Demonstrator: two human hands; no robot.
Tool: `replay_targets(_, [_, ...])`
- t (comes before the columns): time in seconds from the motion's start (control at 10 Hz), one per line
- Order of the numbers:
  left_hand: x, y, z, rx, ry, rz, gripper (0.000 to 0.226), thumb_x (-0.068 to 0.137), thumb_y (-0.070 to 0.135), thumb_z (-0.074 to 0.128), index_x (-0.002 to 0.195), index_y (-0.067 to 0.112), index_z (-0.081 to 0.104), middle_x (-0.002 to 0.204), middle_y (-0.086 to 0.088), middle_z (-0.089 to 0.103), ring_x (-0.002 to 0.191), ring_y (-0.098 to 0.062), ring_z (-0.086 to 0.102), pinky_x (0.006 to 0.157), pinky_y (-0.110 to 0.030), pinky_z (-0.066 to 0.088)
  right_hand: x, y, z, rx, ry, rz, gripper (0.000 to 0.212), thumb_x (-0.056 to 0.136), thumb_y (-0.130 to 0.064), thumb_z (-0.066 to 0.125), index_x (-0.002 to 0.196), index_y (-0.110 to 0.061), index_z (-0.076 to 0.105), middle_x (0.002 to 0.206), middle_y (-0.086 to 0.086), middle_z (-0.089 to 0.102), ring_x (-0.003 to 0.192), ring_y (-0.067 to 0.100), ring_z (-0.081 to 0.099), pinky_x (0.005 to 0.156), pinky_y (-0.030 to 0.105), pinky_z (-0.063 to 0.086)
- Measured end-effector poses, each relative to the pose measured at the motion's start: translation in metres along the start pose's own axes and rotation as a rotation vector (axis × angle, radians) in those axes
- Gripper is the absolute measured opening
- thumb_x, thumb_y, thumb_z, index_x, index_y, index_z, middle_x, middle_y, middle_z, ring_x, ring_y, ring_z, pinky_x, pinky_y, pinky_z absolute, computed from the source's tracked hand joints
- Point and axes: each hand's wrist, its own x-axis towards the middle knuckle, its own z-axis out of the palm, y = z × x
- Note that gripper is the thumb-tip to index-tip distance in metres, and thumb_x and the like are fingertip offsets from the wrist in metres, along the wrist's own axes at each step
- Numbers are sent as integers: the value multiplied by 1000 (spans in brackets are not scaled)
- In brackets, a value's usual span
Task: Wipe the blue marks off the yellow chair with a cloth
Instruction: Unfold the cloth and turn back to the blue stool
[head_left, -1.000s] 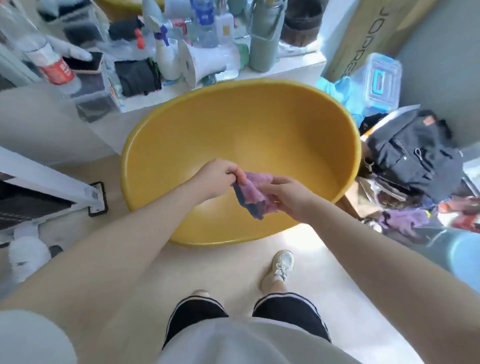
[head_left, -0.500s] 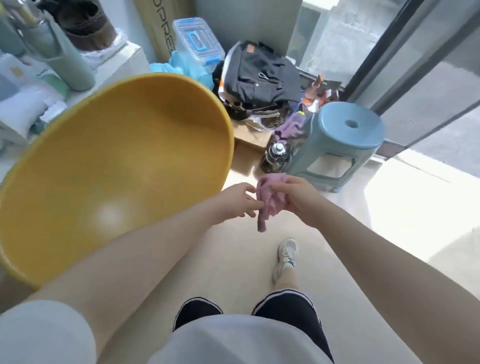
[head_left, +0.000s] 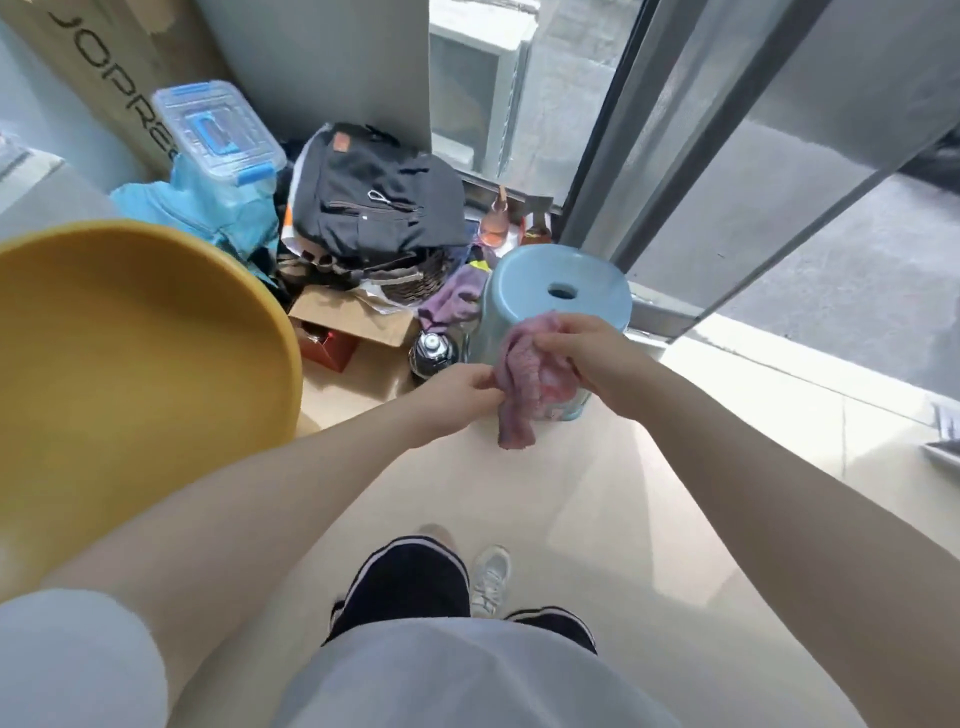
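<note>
The yellow chair (head_left: 130, 353) fills the left side, its rounded seat shell facing me; no blue marks show on the visible part. A pink-purple cloth (head_left: 524, 379) hangs bunched in front of me, over the floor and to the right of the chair. My right hand (head_left: 587, 353) grips the cloth's upper part. My left hand (head_left: 462, 389) pinches its left edge. Both hands are away from the chair's rim.
A light blue plastic stool (head_left: 561, 286) stands just behind the cloth. A black backpack (head_left: 374, 197), a clear storage box (head_left: 218, 130), a cardboard box (head_left: 353, 322) and a dark bottle (head_left: 434, 348) crowd the floor behind the chair. A glass sliding door (head_left: 727, 156) runs along the right.
My view has swung right, so the chair has slid to the left edge. Both hands with the cloth have moved off the chair seat and now sit before the blue stool.
</note>
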Motion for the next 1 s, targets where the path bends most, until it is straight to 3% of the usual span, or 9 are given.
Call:
replay_targets(0.1, [43,17,-7,73,165,-52,25,86,5,40,68,15,53,70,-1,55,72,-19,51,64,-27,40,34,-5,-41,-372,97,-52,13,87,-7,50,90,-6,63,82,5,62,78,18,56,72,31,46])
replay_targets(0.2, [97,39,-21,143,279,-83,30,91,6,38,65,16,48,56,6,51,58,-9,49,53,-22,38,71,-12,-81,-910,156,-74,20,86,-9,46,97,-8,63,92,9,67,88,26,58,72,31,45])
replay_targets(0.3, [159,62,-30,86,281,-82,36,92,6,38,59,18,44,57,3,47,52,-6,42,42,-11,32,104,-22,-117,-865,194,6,15,85,-8,47,85,-10,62,73,6,62,77,23,57,56,26,38])
replay_targets(0.4, [218,85,-40,-11,271,-132,32,93,17,40,63,24,43,67,7,46,58,-5,41,56,-18,36,141,-34,-155,-624,219,100,20,81,-5,47,66,-15,56,57,-1,57,56,15,53,46,23,36])
replay_targets(0.6, [299,127,-54,-17,163,-212,34,94,16,41,61,22,43,64,5,44,56,-7,40,54,-19,35,207,-44,-219,-447,151,226,23,85,-3,46,74,-20,58,60,4,58,52,15,51,45,21,37])
replay_targets(0.7, [329,127,-51,-70,211,-206,37,93,10,39,56,16,39,58,1,38,49,-10,37,47,-22,30,243,-41,-240,-328,167,249,19,83,-2,50,84,-16,64,68,6,60,61,19,54,54,24,41])
replay_targets(0.8, [359,125,-45,-249,267,-231,27,94,17,47,68,8,48,49,-1,39,46,-12,37,47,-23,30,284,-36,-264,-264,115,257,25,75,0,56,92,-12,70,92,10,70,89,22,61,83,30,48])
replay_targets(0.9, [392,100,-33,-579,207,-375,15,89,25,59,80,14,57,55,-3,53,48,-15,48,42,-16,39,328,-16,-290,-224,31,304,24,76,4,56,87,-11,70,86,7,70,89,20,62,81,20,47])
replay_targets(1.0, [426,60,-9,-714,285,-470,22,73,16,72,90,18,59,73,-3,56,59,-12,53,45,-15,41,367,23,-310,-252,-60,366,28,83,8,47,70,-11,63,57,0,63,58,12,62,45,7,41])
